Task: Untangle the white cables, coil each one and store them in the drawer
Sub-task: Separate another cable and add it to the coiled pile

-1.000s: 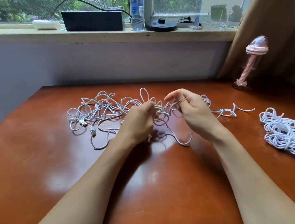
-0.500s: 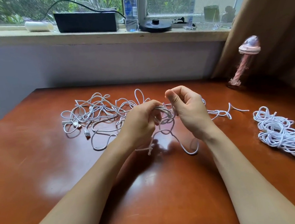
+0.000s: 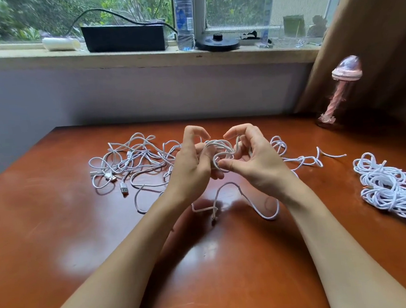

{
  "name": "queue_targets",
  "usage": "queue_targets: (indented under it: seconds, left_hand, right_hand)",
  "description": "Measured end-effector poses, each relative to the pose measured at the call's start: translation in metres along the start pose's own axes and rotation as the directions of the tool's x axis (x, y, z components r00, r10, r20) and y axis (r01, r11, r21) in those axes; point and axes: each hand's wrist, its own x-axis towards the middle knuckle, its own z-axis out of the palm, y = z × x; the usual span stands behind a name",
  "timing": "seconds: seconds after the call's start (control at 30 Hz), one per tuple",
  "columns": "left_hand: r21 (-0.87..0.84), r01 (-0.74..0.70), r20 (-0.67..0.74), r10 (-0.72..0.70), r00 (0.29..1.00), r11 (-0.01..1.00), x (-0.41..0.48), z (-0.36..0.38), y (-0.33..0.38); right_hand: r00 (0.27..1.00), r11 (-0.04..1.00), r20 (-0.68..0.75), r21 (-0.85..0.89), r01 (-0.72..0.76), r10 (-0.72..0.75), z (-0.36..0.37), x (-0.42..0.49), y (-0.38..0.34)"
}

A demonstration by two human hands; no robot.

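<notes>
A tangle of white cables (image 3: 133, 160) with USB plugs lies spread over the far middle of the brown table (image 3: 57, 240). Both my hands are raised a little above it. My left hand (image 3: 193, 164) holds a small white cable coil (image 3: 218, 147), with its upper fingers curled above the loops. My right hand (image 3: 254, 159) pinches a loop of that coil between thumb and finger. A loose strand (image 3: 261, 210) hangs from the coil down to the table. A separate bundle of coiled white cable (image 3: 389, 189) lies at the right. No drawer is in view.
A pink jellyfish-shaped lamp (image 3: 339, 92) stands at the table's far right corner by a brown curtain (image 3: 382, 27). The window sill behind holds a black box (image 3: 125, 40), a water bottle (image 3: 184, 18), a black round base (image 3: 216, 42) and small items.
Both hands have lifted the coil higher off the table. My left fingers have spread upward and my right hand has turned palm-in, now pinching a loop. The view shifted slightly.
</notes>
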Motion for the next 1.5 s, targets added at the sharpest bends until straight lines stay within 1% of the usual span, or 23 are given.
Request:
queue_targets:
  seconds: [0.1, 0.23, 0.37, 0.63, 0.77, 0.9, 1.07, 1.13, 1.27, 1.37, 1.5]
  left_hand:
    - [-0.035, 0.008, 0.040, -0.007, 0.999, 0.999, -0.001, 0.000, 0.003]
    - [-0.070, 0.021, 0.053, -0.018, 0.998, 0.997, -0.001, -0.001, 0.004]
    - [-0.064, 0.039, 0.088, -0.033, 0.996, 0.997, 0.001, -0.004, 0.006]
    - [-0.128, 0.114, 0.146, -0.095, 0.985, 0.985, -0.001, -0.004, 0.010]
    - [-0.012, 0.059, 0.164, -0.056, 0.985, 0.998, -0.002, -0.001, 0.007]
    - [0.058, 0.029, 0.126, -0.036, 0.991, 0.998, -0.002, -0.001, 0.002]
    - [0.103, 0.002, 0.157, -0.018, 0.987, 0.995, -0.003, 0.002, 0.001]
    - [0.088, 0.025, 0.179, -0.041, 0.983, 0.996, -0.005, 0.004, 0.000]
    - [0.005, 0.096, 0.206, -0.095, 0.974, 0.995, -0.004, 0.003, -0.001]
    - [-0.009, 0.122, 0.218, -0.117, 0.969, 0.993, -0.002, 0.002, 0.001]
    - [-0.070, 0.140, 0.288, -0.114, 0.951, 0.988, -0.003, 0.002, 0.007]
  right_hand:
    - [0.999, 0.999, -0.048, -0.050, 0.008, -0.010, 0.000, 0.000, 0.002]
    - [0.997, 0.996, -0.065, -0.085, 0.022, -0.027, 0.002, -0.002, 0.000]
    - [0.997, 0.992, -0.078, -0.122, 0.018, -0.028, 0.004, -0.002, -0.001]
    - [0.990, 0.989, -0.137, -0.147, -0.014, -0.006, 0.003, 0.000, 0.004]
    - [0.986, 0.986, -0.165, -0.164, -0.016, -0.011, 0.001, 0.000, 0.005]
    - [0.993, 0.987, -0.119, -0.162, -0.004, -0.016, 0.003, 0.000, 0.005]
    - [0.996, 0.996, -0.085, -0.091, 0.004, -0.011, -0.002, 0.000, 0.001]
    - [0.995, 0.996, -0.103, -0.089, 0.011, -0.020, -0.005, 0.000, 0.000]
    - [0.991, 0.989, -0.128, -0.146, 0.027, -0.046, -0.008, 0.001, 0.001]
    - [0.983, 0.978, -0.160, -0.203, 0.054, -0.088, -0.012, 0.002, 0.003]
    - [0.980, 0.986, -0.180, -0.152, 0.062, -0.090, -0.018, 0.004, 0.003]
